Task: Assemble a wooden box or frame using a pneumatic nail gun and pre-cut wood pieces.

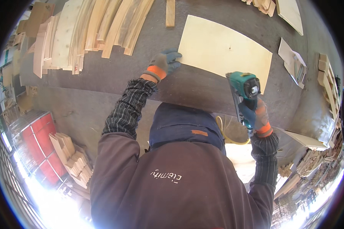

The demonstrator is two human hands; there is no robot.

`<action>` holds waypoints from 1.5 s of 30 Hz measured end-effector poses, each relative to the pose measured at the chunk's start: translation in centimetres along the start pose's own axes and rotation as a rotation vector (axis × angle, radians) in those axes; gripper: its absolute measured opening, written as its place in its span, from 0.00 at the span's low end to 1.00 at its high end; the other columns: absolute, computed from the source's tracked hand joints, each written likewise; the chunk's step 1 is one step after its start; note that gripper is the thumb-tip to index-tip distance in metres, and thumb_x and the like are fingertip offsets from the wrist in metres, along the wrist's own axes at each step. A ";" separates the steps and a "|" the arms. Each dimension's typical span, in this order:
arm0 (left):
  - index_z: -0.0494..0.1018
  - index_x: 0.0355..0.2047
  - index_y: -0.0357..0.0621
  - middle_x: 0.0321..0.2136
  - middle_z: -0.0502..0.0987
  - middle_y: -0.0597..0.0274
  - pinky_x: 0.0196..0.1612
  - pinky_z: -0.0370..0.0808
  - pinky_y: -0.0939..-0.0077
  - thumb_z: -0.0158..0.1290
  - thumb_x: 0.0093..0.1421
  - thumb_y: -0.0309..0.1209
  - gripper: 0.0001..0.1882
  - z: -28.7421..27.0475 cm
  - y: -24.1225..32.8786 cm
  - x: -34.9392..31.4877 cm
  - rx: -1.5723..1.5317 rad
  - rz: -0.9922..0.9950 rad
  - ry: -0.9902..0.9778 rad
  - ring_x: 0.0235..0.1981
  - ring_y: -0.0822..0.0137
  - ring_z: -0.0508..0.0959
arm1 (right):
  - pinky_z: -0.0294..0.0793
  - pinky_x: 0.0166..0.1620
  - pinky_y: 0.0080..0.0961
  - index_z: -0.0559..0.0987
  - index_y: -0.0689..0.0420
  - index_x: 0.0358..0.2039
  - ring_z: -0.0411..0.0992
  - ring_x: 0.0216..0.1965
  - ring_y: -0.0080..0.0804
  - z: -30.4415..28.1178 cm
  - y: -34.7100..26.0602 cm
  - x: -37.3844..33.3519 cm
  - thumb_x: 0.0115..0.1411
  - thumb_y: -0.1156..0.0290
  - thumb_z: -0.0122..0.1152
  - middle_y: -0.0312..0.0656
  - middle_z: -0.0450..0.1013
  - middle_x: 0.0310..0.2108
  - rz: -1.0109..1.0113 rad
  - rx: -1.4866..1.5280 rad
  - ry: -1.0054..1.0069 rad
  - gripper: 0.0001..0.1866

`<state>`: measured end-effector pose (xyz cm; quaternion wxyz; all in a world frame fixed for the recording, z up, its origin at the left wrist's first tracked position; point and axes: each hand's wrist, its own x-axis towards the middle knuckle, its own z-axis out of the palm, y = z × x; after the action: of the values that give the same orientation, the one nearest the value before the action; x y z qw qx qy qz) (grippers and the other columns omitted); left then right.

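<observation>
Head view looks down on a dark workbench, where the gloved left hand lies with its fingers spread flat on the near-left corner of a pale rectangular plywood panel, clamped on nothing. Right of it, the gloved right hand is wrapped tight around the handle of a teal nail gun, whose head sits just near the panel's near-right edge. Curved plywood strips lie fanned out at far left, well apart from the panel.
</observation>
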<state>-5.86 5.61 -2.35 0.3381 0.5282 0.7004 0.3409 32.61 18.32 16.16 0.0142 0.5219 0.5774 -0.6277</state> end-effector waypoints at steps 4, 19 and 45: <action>0.83 0.47 0.45 0.48 0.83 0.53 0.47 0.83 0.67 0.68 0.56 0.27 0.17 0.1 -0.3 0.1 0.075 0.044 0.028 0.43 0.56 0.84 | 0.72 0.29 0.25 0.81 0.60 0.39 0.72 0.24 0.21 2.7 -2.4 2.3 0.58 0.72 0.63 0.34 0.75 0.24 -0.066 -0.158 -0.079 0.09; 0.85 0.44 0.47 0.50 0.83 0.55 0.51 0.83 0.65 0.69 0.54 0.28 0.16 0.7 -2.1 -0.5 0.110 0.165 0.113 0.47 0.53 0.84 | 0.75 0.36 0.28 0.80 0.63 0.50 0.74 0.32 0.24 10.6 -4.1 9.7 0.57 0.66 0.64 0.40 0.79 0.32 -0.095 -0.071 -0.231 0.22; 0.84 0.46 0.46 0.51 0.84 0.56 0.50 0.83 0.69 0.71 0.53 0.28 0.18 0.8 -1.8 -0.1 0.077 0.059 0.070 0.46 0.57 0.85 | 0.74 0.32 0.26 0.81 0.59 0.46 0.72 0.28 0.21 7.1 -0.4 9.3 0.59 0.69 0.63 0.35 0.77 0.29 -0.116 -0.172 -0.177 0.15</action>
<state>-6.06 5.23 -4.28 0.2825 0.5488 0.7086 0.3418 23.58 18.62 8.64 0.0735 0.4268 0.6549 -0.6193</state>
